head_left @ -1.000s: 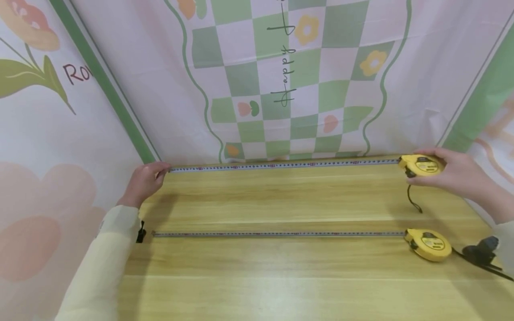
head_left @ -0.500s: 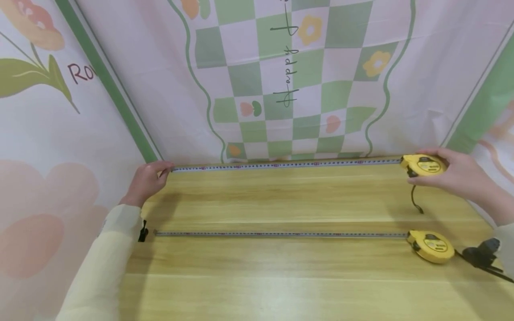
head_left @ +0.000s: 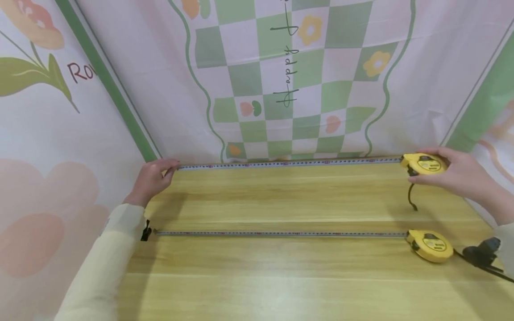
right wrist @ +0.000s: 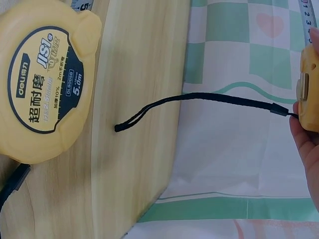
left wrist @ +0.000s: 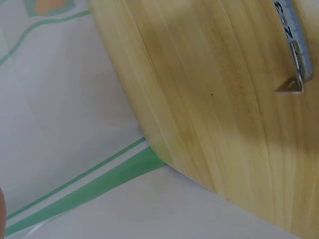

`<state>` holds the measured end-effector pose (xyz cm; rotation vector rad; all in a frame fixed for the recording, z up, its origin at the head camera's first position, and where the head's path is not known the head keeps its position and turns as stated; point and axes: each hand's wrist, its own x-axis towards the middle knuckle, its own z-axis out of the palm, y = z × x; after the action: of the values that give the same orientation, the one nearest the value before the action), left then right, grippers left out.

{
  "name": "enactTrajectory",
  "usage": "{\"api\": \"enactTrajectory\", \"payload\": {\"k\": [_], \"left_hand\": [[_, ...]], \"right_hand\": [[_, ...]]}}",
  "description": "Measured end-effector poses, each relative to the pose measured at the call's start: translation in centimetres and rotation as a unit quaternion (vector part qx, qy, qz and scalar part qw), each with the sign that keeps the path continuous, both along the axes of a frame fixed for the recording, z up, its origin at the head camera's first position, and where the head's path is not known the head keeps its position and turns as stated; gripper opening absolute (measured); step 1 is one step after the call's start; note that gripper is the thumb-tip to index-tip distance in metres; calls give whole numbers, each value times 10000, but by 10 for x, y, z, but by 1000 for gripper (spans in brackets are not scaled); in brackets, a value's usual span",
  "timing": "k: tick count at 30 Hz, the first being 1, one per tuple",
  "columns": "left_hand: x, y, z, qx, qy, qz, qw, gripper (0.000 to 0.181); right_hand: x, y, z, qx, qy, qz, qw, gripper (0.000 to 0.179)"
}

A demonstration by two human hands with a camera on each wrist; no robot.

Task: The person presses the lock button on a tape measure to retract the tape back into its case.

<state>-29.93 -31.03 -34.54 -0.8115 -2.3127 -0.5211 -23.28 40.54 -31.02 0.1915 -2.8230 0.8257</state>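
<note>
My left hand (head_left: 154, 178) pinches the end of a thin metal tape blade (head_left: 281, 164) at the back of the wooden table. In the left wrist view, only a sliver of that hand shows at the left edge. On the right, my right hand (head_left: 462, 176) grips the yellow tape measure (head_left: 427, 165) from which this blade runs; its black strap (right wrist: 199, 96) dangles. Nearer me, a second yellow tape measure (head_left: 431, 246) lies on the table, blade (head_left: 261, 234) extended leftward. Its metal end hook (left wrist: 293, 85) shows in the left wrist view.
The wooden table (head_left: 273, 285) meets patterned cloth walls (head_left: 289, 89) at the back and both sides. A black strap (right wrist: 12, 184) trails from the lying tape measure. Dark gear sits at each wrist.
My left hand has moved a little to the right with the blade end. The blade's red marks have shifted toward the held case, and the extended part is shorter. The lying tape measure stays put.
</note>
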Motion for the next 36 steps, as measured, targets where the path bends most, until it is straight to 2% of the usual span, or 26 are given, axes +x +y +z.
{"api": "enactTrajectory", "payload": {"k": [7, 20, 26, 36], "left_hand": [[0, 4, 1, -27, 152, -170, 9997, 19], [2, 8, 2, 120, 277, -234, 9993, 19], [0, 11, 2, 79, 437, -400, 9982, 20], [1, 19, 3, 18, 456, -515, 9976, 19]], "right_hand": [[2, 2, 1, 30, 73, -18, 10000, 83], [4, 4, -1, -110, 50, -40, 9999, 81], [4, 3, -1, -126, 45, -52, 9999, 82], [5, 0, -1, -130, 33, -66, 9999, 82]]}}
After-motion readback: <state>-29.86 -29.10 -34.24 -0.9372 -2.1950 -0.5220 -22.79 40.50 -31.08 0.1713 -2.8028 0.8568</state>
